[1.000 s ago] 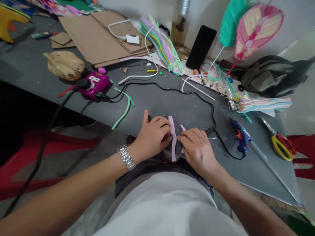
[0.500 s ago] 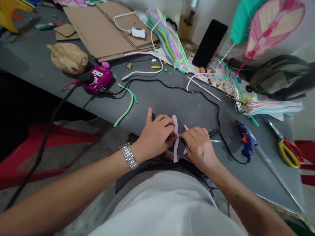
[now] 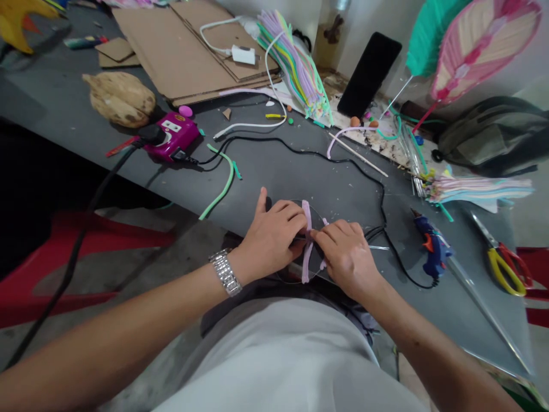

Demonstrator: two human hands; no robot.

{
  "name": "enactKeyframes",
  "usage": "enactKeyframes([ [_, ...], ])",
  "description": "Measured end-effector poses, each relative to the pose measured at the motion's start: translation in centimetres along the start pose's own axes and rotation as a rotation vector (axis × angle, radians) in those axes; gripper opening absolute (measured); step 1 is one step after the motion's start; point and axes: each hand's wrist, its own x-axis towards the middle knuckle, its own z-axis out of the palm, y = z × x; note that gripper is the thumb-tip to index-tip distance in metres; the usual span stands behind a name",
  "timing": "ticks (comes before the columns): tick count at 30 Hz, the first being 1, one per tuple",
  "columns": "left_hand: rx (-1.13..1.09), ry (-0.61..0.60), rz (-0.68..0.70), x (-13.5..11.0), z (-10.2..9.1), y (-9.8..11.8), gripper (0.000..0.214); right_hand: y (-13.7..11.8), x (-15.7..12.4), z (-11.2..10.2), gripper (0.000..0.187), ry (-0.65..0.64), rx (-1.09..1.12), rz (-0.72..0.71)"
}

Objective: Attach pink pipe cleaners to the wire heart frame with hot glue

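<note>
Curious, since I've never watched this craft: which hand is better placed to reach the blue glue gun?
Probably the right hand: it sits nearer the blue glue gun, while the left hand is farther away, on the pink pipe cleaner.

— Where can the left hand (image 3: 270,240) be passed?

— Farther along the bench (image 3: 274,171) and leftward, until a green pipe cleaner (image 3: 226,186) is met.

— And the right hand (image 3: 347,257)?

— Its way far and right is crossed by a black cord (image 3: 384,214), with a blue glue gun (image 3: 434,247) standing just beyond.
</note>
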Motion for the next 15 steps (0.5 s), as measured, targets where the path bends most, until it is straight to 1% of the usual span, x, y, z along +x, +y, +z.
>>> enactKeyframes([
  [10,0.001,0.018,-0.010,-0.14,0.27,-0.14,0.011,0.20,0.39,-0.10,0.024,-0.057,-0.032,-0.018],
  [15,0.006,0.026,-0.011,-0.26,0.35,-0.26,0.007,0.40,0.53,0.00,0.027,-0.067,-0.008,0.009],
])
